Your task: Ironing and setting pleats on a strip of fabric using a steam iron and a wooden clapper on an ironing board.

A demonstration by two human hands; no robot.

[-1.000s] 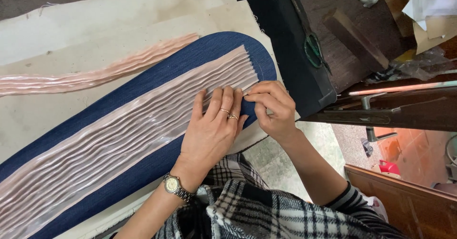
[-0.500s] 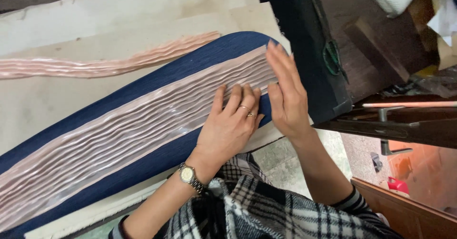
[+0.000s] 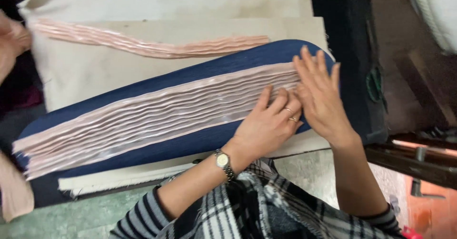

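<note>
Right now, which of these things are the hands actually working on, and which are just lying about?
In hand:
left hand
right hand
pleated pink strip
navy board

Lying about:
second pink strip
cream cloth
dark fabric

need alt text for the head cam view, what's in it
Both hands press flat on a pleated pink satin strip lying along a long navy blue board: left hand with rings and a wristwatch, right hand at the board's rounded end. A second pink strip lies on cream cloth behind.

Soft even overhead light, faint sheen on pleats; motion blur throughout (edges worst), right side dim.
</note>
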